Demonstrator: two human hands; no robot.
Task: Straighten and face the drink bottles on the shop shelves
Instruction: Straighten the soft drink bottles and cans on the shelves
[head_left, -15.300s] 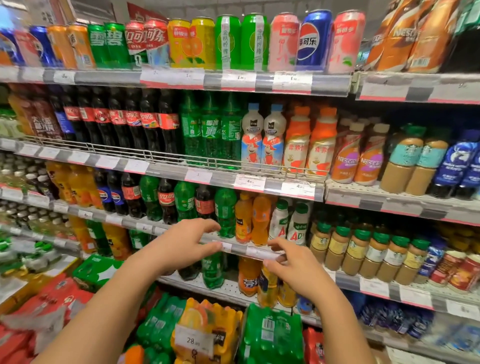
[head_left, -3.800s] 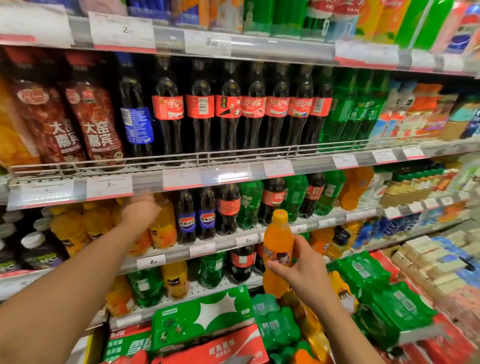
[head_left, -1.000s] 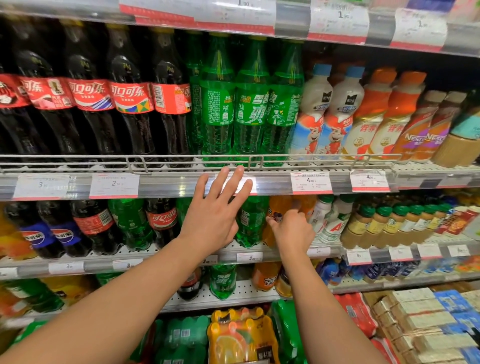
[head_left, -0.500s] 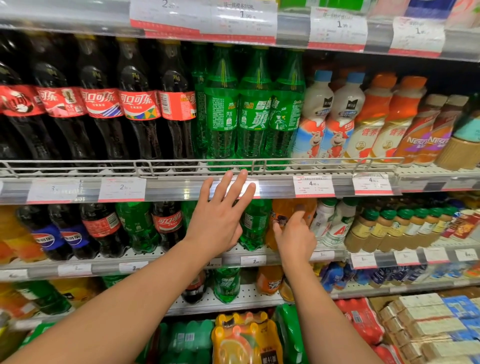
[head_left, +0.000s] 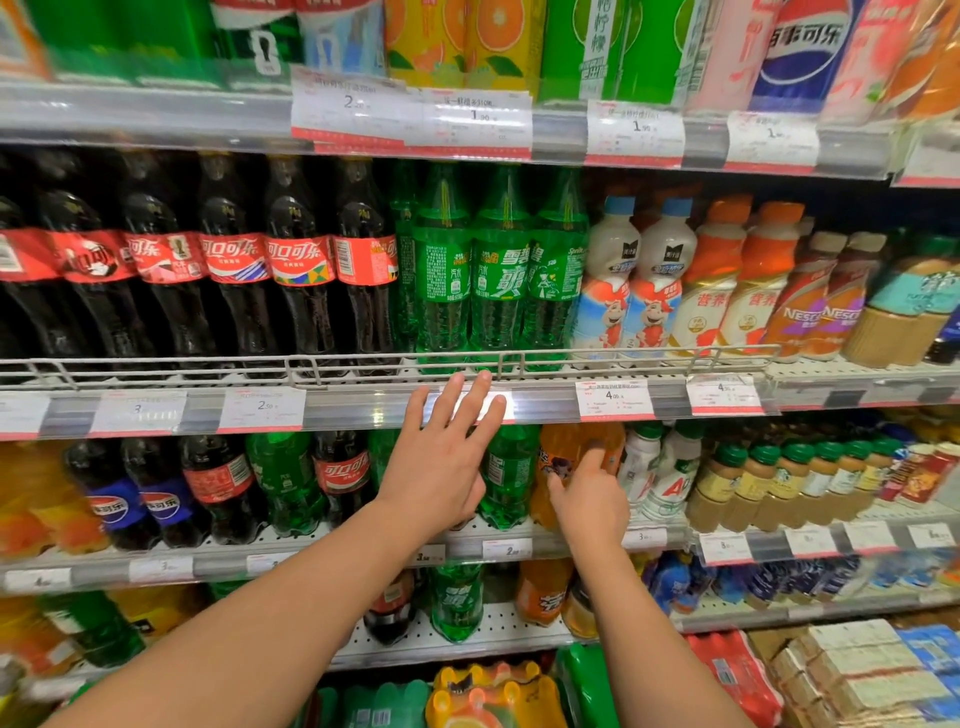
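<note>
Left hand (head_left: 441, 467) flat-fingered at the shelf rail (head_left: 363, 410), holding nothing; right hand (head_left: 589, 501) fingers against the orange bottle (head_left: 563, 457) on the middle shelf, grip unclear; I judge a hard twist could topple the touching green bottle (head_left: 506, 478).

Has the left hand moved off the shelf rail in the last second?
No. The left hand still has its fingers spread over the same rail, left of the 4.00 price tag.

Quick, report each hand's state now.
Left hand: open, fingers spread over the shelf edge.
Right hand: on the orange bottle; grip cannot be told.
</note>
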